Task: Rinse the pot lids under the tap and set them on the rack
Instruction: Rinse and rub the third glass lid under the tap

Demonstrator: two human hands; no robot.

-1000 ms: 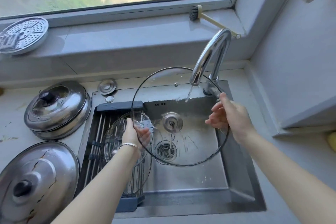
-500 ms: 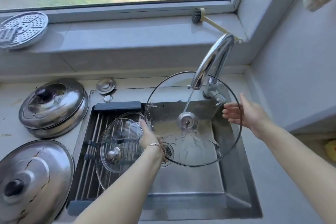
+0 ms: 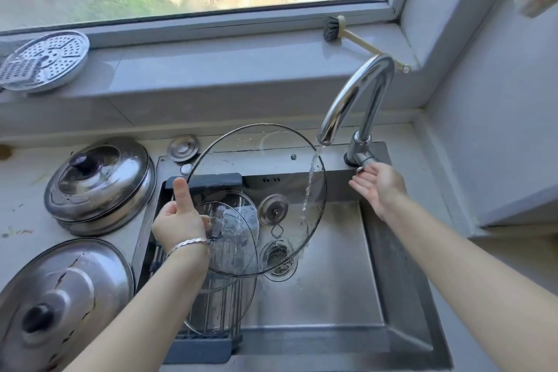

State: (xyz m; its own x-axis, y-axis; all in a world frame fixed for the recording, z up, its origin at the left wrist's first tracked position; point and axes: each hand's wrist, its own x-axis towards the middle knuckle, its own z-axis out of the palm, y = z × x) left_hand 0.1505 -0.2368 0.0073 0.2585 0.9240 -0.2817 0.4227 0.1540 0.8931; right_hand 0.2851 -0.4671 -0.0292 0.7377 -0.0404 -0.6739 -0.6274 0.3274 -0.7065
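My left hand (image 3: 178,222) grips the left rim of a large glass lid (image 3: 280,160) with a metal knob, held tilted over the sink. Water runs from the chrome tap (image 3: 353,100) onto the lid's right edge. My right hand (image 3: 380,187) is off the lid, fingers apart, just below the tap's handle (image 3: 363,160). Beneath the held lid, two smaller glass lids (image 3: 232,251) lie on the dark-framed rack (image 3: 208,183) across the sink's left side.
Two steel lids sit on the counter at left: a domed one (image 3: 99,184) and a larger one (image 3: 57,299) nearer me. A perforated steamer plate (image 3: 45,60) and a brush (image 3: 335,29) rest on the window sill. The sink basin (image 3: 332,290) has a drain (image 3: 279,257).
My right hand let go of the big glass lid and moved to the tap handle. My left hand carried the lid leftward, over the rack, so the water now hits its right edge.
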